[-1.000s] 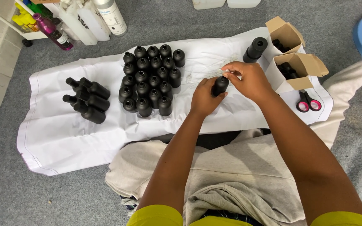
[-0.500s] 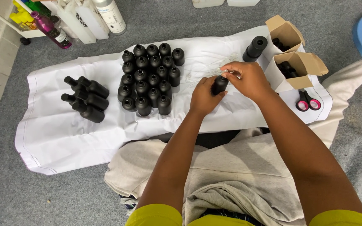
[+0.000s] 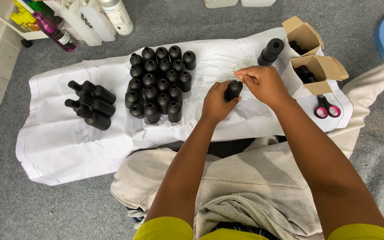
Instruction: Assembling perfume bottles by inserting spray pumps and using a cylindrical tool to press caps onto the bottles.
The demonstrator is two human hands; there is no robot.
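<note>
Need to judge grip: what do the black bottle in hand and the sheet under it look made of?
Black bottle, held in the left hand: probably matte plastic, with an even dull surface and no glare. White sheet: likely thin fabric, since it creases and shows a stitched hem.

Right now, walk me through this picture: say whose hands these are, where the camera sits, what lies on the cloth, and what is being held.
There is no machine here. A person sits on a grey carpet, and the camera is worn on their head, looking down at their own two arms.

The left hand grips a small black bottle upright. The right hand pinches something small at the bottle's top; it is too small to tell what.

A white cloth lies on the floor. On it stand a cluster of upright black bottles, a few black bottles lying on their sides, two open cardboard boxes and pink-handled scissors.

Other larger bottles sit beyond the cloth.
</note>
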